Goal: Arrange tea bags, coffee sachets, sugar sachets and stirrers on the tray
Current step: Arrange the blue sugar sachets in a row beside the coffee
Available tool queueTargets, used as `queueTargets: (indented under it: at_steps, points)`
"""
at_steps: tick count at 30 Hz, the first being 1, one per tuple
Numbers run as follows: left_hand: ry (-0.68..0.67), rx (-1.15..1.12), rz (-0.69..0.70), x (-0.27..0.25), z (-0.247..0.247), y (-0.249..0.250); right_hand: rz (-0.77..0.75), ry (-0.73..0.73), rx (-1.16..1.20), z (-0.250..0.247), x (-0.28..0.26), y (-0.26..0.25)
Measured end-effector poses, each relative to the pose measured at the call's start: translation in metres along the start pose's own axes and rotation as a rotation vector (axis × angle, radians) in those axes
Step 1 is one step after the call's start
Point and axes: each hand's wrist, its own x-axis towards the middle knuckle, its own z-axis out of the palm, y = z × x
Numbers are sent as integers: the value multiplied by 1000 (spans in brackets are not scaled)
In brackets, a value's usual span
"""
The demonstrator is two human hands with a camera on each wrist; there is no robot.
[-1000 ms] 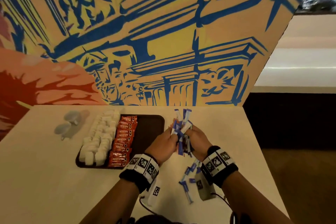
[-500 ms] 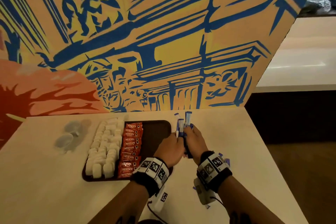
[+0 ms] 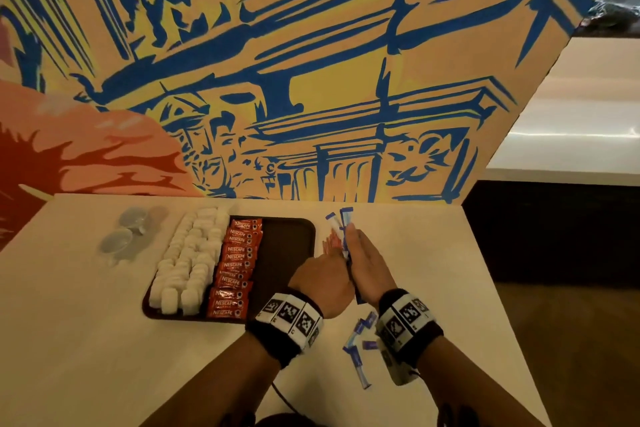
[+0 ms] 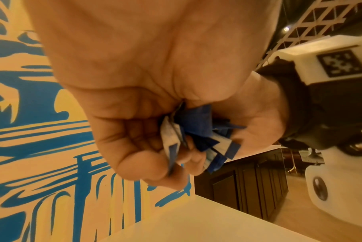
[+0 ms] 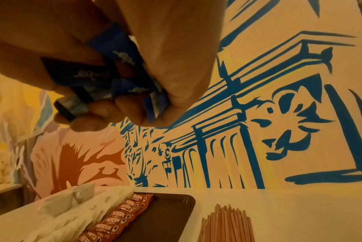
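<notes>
We have both hands together just right of the tray (image 3: 304,229), above the table (image 3: 86,340). Our left hand (image 3: 320,284) is curled round a bundle of blue-and-white sugar sachets (image 3: 341,224), and our right hand (image 3: 367,267) presses against the same bundle from the other side, its fingers (image 5: 105,121) folded over the sachet ends. The bundle's top ends stick up past our fingertips, and the left wrist view shows its lower ends fanned out between the two palms.

On the tray, the left side carries rows of white tea bags (image 3: 188,263), and right beside them runs a column of red coffee sachets (image 3: 237,267); the tray's right part is bare dark surface. A sheaf of thin stirrers (image 5: 225,224) lies on the table just right of the tray, beneath our hands. More loose sugar sticks (image 3: 358,347) lie scattered on the table near our right wrist. Two small white cups (image 3: 128,229) sit on the table left of the tray.
</notes>
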Motion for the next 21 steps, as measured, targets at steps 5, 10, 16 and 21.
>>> queueTargets:
  at_steps: [5, 10, 16, 21]
  points:
    - [8, 110, 49, -4, 9, 15, -14, -5, 85, -16, 0, 7]
    - [143, -99, 22, -2, 15, 13, -29, 69, 199, -24, 3, 0]
    - [226, -255, 63, 0, 17, -10, -69, 117, 252, -12, 11, -7]
    - [268, -233, 115, -6, 11, -43, -80, 130, 242, 20, 15, -21]
